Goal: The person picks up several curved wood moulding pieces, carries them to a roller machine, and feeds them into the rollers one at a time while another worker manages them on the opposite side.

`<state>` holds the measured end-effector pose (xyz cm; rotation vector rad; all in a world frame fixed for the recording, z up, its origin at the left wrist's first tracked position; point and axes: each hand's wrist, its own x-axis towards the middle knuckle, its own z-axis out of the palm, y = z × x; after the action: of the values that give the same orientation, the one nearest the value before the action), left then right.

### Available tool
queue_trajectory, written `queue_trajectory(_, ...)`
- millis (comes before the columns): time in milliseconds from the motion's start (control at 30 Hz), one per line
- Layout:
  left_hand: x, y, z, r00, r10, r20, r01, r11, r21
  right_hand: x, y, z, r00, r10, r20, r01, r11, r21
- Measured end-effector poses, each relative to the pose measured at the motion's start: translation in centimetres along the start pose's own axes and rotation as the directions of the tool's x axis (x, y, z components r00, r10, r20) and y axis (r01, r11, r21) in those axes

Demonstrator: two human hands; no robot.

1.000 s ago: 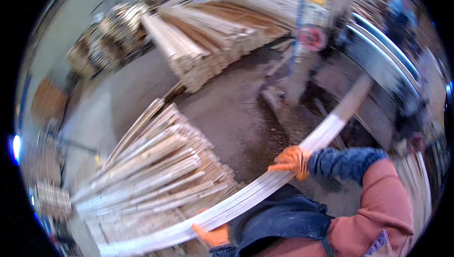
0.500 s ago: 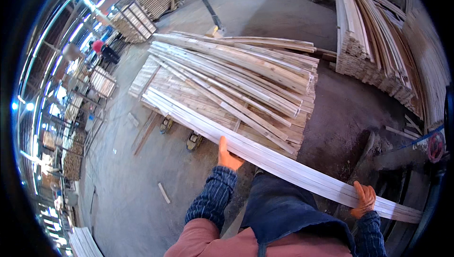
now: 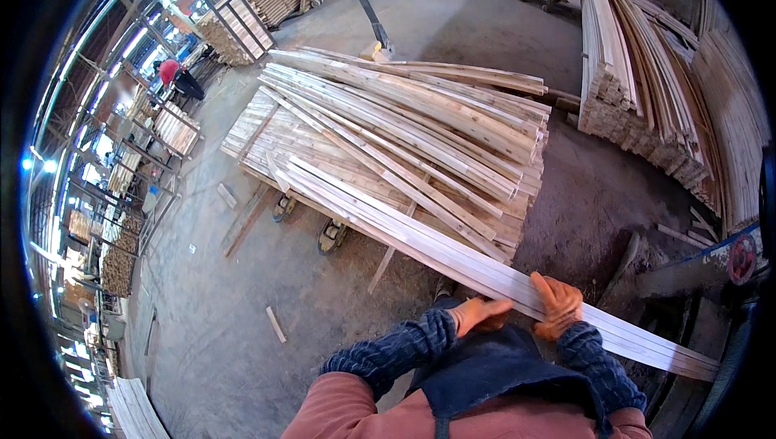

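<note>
My left hand [image 3: 482,314] has come in close beside my right hand [image 3: 559,307], where half a second ago the two were spread well apart along the long pale boards [image 3: 461,259]; to my judgement that leaves the load steadied from one place, toward its right end, with the long left part relying on what lies under it. The fingers of my right hand are bent over the boards and holding them; those of my left are at the near edge, and I cannot tell whether they grip or only touch; the boards run aslant in front of me, from the near side of the plank pile [image 3: 485,160] down to the dark frame [image 3: 672,386] at my right. Loose lengths lie crosswise on that pile and a thin stick [image 3: 392,261] juts out from under the boards, which could catch them; the red handwheel [image 3: 741,259] stands beyond the right end; farther off are a tall stack [image 3: 602,103], a pallet-jack handle [image 3: 361,6] and a person in red [image 3: 168,72]; an offcut [image 3: 276,323] lies on the floor to my left.
</note>
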<state>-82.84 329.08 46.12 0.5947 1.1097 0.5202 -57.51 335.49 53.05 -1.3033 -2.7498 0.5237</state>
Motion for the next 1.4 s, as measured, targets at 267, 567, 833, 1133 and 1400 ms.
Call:
queue_trajectory(267,-8.6,9.9,-4.9,0.591,0.738,0.327,-0.455,-0.029,0.890,-5.5,4.8,0.1,0.990,0.140,0.029,-0.138,0.989,-0.054)
queue_trajectory(567,-7.2,9.8,-11.4,0.844,0.488,0.224,-0.114,-0.245,0.963,-14.1,9.0,-1.3,0.939,0.335,-0.079,-0.342,0.934,-0.103)
queue_trajectory(833,-3.2,8.4,-0.9,0.836,0.450,0.314,-0.229,-0.235,0.945,-7.2,2.7,-1.8,0.987,0.157,-0.013,-0.157,0.987,0.042)
queue_trajectory(1133,-6.2,10.2,-7.6,0.857,0.457,0.239,-0.168,-0.191,0.967,-10.2,7.0,-3.8,0.968,0.243,0.054,-0.247,0.965,0.087)
queue_trajectory(1400,-2.2,9.4,0.1,0.798,0.427,0.425,-0.394,-0.164,0.904,-2.2,5.5,-5.4,0.938,0.281,0.205,-0.343,0.649,0.679)
